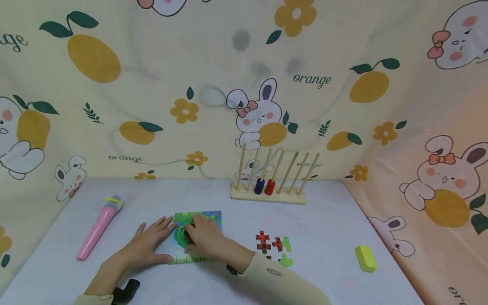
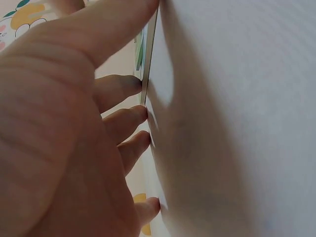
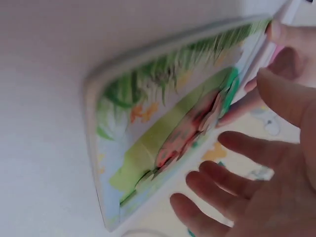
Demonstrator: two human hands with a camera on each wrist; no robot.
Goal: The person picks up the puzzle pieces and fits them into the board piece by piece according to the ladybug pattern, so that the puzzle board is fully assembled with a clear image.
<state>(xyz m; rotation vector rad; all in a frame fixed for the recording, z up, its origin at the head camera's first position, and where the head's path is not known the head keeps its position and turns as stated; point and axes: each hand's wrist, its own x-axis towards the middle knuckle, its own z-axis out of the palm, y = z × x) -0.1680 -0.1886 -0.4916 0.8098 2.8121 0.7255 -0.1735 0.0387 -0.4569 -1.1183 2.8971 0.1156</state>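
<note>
A picture puzzle board point(image 1: 187, 259) point(image 3: 163, 74) lies flat, with green shapes and grass along its lower edge. My left hand point(image 1: 146, 245) point(image 2: 64, 123) spreads its fingers on the table, touching the board's left side. Over the board is my right hand point(image 1: 209, 239) point(image 3: 266, 173), its fingers apart and slightly bent; no piece shows between them. In the right wrist view, a red spotted section point(image 3: 185, 133) shows in the board, some pieces there looking raised. Right of the board lie loose pieces, red and black point(image 1: 263, 243) and green point(image 1: 285, 261), partly hidden by my right sleeve.
A pink toy microphone point(image 1: 98, 228) lies at the left. At the back stands a wooden peg rack point(image 1: 267, 197) with blue beads point(image 1: 259, 187) and red beads point(image 1: 270, 187). A yellow-green block point(image 1: 366, 258) is at the right. A patterned cloth hangs behind the table.
</note>
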